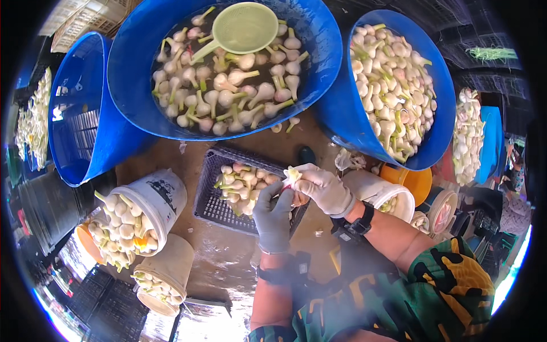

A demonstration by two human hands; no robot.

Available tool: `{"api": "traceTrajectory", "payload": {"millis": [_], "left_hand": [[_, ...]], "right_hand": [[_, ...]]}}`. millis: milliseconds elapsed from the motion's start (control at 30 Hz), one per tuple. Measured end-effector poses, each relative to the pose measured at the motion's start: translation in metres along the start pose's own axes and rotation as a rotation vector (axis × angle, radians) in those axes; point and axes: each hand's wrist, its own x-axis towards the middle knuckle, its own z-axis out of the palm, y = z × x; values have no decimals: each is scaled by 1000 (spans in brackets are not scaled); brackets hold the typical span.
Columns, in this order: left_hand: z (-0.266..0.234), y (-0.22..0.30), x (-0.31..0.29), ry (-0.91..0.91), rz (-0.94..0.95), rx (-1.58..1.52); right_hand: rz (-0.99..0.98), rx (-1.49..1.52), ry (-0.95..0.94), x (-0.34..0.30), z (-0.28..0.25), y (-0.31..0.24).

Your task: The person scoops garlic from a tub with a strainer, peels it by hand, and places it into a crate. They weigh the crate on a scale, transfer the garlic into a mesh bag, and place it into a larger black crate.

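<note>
Over a dark plastic crate (pixel 200 196), my two gloved hands come together at a garlic bulb (pixel 293 173). My right hand (pixel 322 190), in a white glove, has its fingers closed on the bulb. From below, my left hand (pixel 272 218), in a grey glove, pinches at the same bulb. A small reddish bit shows between the hands; what it is I cannot make out. Trimmed garlic bulbs (pixel 246 185) with short stems lie in the crate, partly hidden behind my hands.
Beyond the crate stands a big blue tub (pixel 128 85) of garlic in water, with a pale green strainer (pixel 245 27) on top. A blue barrel (pixel 447 108) of garlic leans right. Left are an empty-looking blue barrel (pixel 102 131) and white buckets (pixel 174 196) of garlic; right, an orange bucket (pixel 420 181).
</note>
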Motion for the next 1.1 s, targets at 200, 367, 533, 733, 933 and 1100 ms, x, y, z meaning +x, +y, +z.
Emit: {"api": "traceTrajectory", "payload": {"millis": [200, 367, 533, 733, 933, 1100], "left_hand": [[28, -10, 1, 44, 29, 6], [37, -16, 5, 92, -8, -80], [38, 10, 7, -91, -36, -67], [26, -9, 17, -177, -255, -684], [28, 0, 15, -267, -95, -763], [17, 12, 21, -182, -113, 57]], "right_hand": [[328, 493, 179, -9, 1, 7], [249, 403, 325, -3, 1, 5], [-28, -18, 234, 1, -7, 17], [487, 1119, 500, 19, -19, 43], [375, 440, -15, 15, -34, 26], [304, 578, 118, 2, -21, 11]]}}
